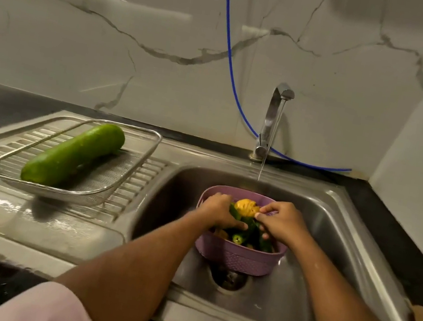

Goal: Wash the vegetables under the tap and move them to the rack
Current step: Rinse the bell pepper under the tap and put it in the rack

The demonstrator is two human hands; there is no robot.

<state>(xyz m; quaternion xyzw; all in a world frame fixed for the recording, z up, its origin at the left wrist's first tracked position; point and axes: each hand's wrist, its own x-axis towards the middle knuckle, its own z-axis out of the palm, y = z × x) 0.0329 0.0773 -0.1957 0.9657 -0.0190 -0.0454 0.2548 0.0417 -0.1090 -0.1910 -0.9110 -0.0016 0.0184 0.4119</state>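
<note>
Left hand (pixel 220 209): inside the purple basket, fingers curled down over the dark green vegetables, thumb lying across them toward the right hand.
Right hand (pixel 282 222): just beside the left, almost touching it; fingers curled and pinching at the green vegetables below the yellow piece.
Hands together: both low in the basket, close side by side, each gripping the pile.
Vegetables (pixel 247 232): heaped in the basket, directly under and between the two hands; dark green pieces, kind hard to tell.
Yellow piece (pixel 246 207): on top of the heap, between the hands at their far side, touching the right hand's fingertips.
Purple basket (pixel 237 258): sits in the sink basin, around both hands; its near wall lies under the wrists.
Sink (pixel 303 288): steel basin holding the basket; drain just nearer than the basket.
Tap (pixel 273 120): beyond the hands, water running; the stream falls past the basket's far rim.
Rack (pixel 129 174): wire tray on the drainboard, well left of the left hand.
Large green gourd (pixel 74 154): lying slantwise in the rack, apart from both hands.
Blue hose (pixel 230 59): hangs down the marble wall behind the tap.
</note>
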